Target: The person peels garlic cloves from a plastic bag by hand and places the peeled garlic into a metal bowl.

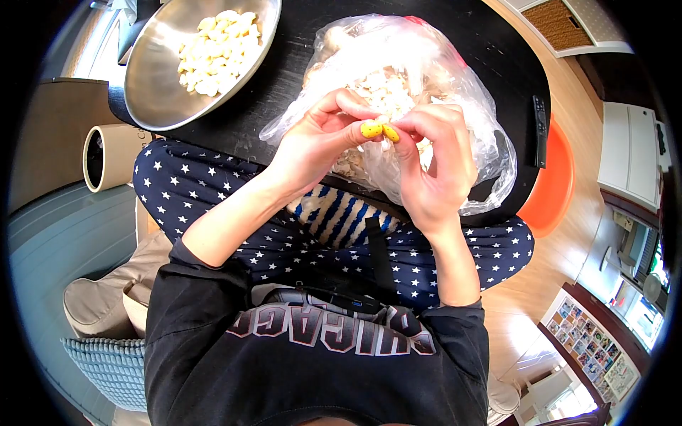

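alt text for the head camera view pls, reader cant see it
A person's left hand and right hand pinch a small pale piece over a clear plastic bag of papery scraps. The bag lies on a black table, with a metal bowl of pale clove-like pieces to its left.

Head-worn camera looks down (wide, fairly close).

At six o'clock, a black short-sleeved cotton-like shirt (312, 383) with pale-and-red-outlined block lettering (334, 331); above, navy white-starred trousers (192, 181); yellow, dark-speckled thumbnails (371, 129) toward one.
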The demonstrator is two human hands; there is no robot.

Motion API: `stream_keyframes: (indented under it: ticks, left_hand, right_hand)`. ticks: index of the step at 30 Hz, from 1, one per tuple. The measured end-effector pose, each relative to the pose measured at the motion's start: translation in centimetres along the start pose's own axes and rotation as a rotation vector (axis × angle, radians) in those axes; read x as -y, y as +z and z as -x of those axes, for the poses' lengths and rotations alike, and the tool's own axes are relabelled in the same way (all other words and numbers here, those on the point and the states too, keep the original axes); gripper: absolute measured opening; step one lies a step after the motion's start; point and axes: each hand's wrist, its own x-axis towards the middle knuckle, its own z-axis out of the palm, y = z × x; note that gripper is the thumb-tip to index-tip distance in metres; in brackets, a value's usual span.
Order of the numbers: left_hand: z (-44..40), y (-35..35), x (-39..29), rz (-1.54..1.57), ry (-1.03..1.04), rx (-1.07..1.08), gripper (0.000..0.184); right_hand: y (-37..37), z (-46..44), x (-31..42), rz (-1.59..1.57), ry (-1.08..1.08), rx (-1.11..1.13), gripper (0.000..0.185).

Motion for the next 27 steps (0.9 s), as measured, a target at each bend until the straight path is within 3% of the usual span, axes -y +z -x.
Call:
stream_keyframes:
  ticks: [5,7,9,16,19,20,22,24,27]
  left_hand:
    - [0.3,0.3,0.0,0.001,-0.005,-0.002,0.011]
    - [0.4,0.4,0.0,0.195,-0.15,-0.023,0.013]
    - [0.5,0.2,0.2,0.254,-0.169,-0.027,0.015]
    - [0.0,-0.6,-0.5,0.435,-0.189,-0.019,0.021]
    - [0.0,-0.6,-0.6,0.453,-0.187,-0.045,0.022]
    - [0.1,-0.5,-0.6,0.462,-0.186,-0.058,0.023]
    - [0.1,-0.3,-0.6,0.415,-0.194,-0.081,0.024]
    - [0.1,-0.2,-0.3,0.367,-0.203,-0.103,0.025]
    - [0.0,-0.1,0.2,0.091,-0.097,-0.12,0.027]
  right_hand:
    - [0.2,0.1,-0.3,0.116,-0.152,0.0,0.025]
    - [0.2,0.2,-0.8,0.171,-0.222,-0.011,0.027]
    - [0.0,0.3,-1.3,0.248,-0.357,0.037,0.031]
    - [-0.7,0.8,-1.2,0.18,-0.415,0.183,0.034]
    - [-1.1,0.8,-1.5,0.168,-0.219,0.008,0.023]
    - [-1.1,0.7,-1.7,0.168,-0.219,0.01,0.023]
    - [-1.0,0.3,-2.4,0.279,0.115,0.068,0.018]
    - [-1.1,0.5,-3.3,0.311,0.124,0.139,0.012]
    - [-0.8,0.3,-2.3,0.104,0.351,0.119,0.014]
